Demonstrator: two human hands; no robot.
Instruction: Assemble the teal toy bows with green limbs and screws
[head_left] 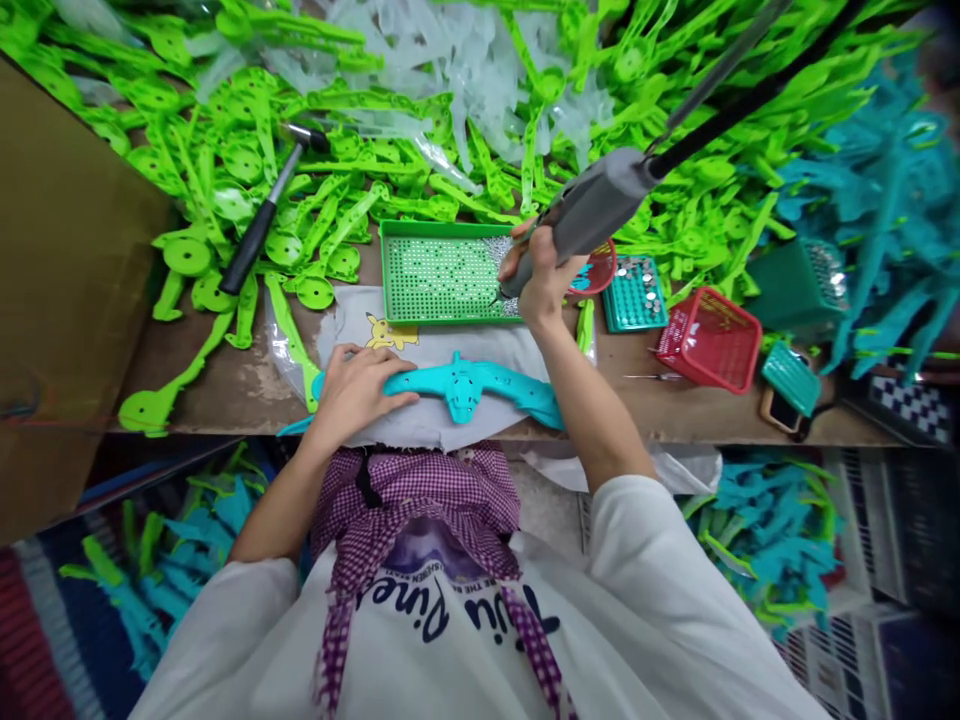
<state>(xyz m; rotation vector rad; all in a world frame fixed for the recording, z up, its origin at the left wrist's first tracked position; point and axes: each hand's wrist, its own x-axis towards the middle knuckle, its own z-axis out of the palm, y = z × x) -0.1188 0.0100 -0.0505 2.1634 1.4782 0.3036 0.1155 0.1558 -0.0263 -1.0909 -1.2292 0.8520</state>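
A turquoise plastic part lies across a white cloth at the bench's near edge. My left hand rests flat on its left end, fingers stretched out. My right hand is wrapped round a grey powered screwdriver that hangs from a cable. Its tip points down at the right edge of a green perforated tray with small silvery screws in its holes.
Heaps of green plastic parts cover the back of the bench, with a hammer on them. Turquoise parts pile up at right. A small teal tray, red basket and brown cardboard stand around.
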